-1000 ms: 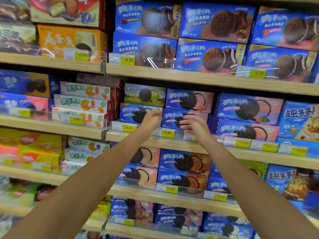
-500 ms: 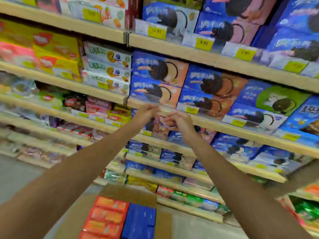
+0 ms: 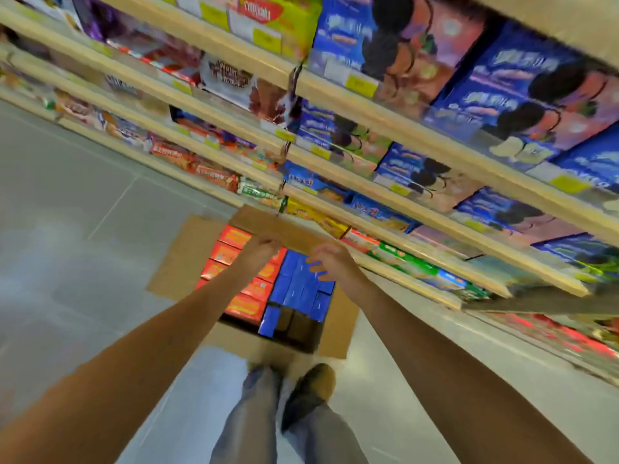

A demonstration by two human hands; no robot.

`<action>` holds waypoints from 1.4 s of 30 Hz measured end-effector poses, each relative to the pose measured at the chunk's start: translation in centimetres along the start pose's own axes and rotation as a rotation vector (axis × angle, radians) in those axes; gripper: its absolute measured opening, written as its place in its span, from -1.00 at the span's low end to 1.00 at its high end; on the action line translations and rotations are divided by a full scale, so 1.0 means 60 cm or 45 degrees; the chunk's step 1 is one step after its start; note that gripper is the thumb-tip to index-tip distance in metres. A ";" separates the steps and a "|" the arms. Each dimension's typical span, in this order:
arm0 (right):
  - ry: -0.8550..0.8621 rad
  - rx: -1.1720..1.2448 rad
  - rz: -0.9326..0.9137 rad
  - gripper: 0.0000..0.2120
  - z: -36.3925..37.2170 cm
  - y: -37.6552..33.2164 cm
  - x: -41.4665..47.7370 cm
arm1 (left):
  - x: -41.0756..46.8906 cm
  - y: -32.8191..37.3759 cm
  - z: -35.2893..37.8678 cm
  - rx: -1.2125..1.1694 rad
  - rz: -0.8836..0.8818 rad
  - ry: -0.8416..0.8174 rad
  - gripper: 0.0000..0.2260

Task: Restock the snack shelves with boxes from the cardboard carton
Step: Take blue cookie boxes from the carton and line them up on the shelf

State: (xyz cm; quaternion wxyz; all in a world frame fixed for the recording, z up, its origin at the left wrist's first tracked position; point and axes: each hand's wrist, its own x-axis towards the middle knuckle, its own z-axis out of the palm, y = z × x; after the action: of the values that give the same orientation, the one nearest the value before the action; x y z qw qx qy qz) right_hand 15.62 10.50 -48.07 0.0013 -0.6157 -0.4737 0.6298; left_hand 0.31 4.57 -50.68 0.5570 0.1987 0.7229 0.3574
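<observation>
Carton point(image 3: 182, 262) with red boxes point(image 3: 231, 252) and blue boxes point(image 3: 298, 291) sits below the fingers point(image 3: 318, 266); right hand point(image 3: 330, 261) spread, left hand point(image 3: 259, 250) loosely curled.

Bright, even store light; motion blur smears the shelves point(image 3: 402, 127) from twelve to three o'clock in my view.

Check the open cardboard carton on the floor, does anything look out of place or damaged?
Nothing looks spilled or damaged. In the brown cardboard carton, the rows of blue boxes leave a gap at the near corner, with one blue box standing alone beside it. The wooden shelves are too blurred to judge.
</observation>
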 end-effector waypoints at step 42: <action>-0.341 -0.236 0.312 -0.30 0.238 0.543 0.442 | 0.209 -0.677 0.166 0.647 0.085 0.333 -0.51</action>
State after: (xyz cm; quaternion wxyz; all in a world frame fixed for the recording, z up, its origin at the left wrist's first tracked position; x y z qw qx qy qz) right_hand 17.07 -0.46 -91.07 -0.1951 -0.5769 -0.4469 0.6553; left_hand 10.49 -10.91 -90.24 0.3791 0.3079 0.8481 0.2056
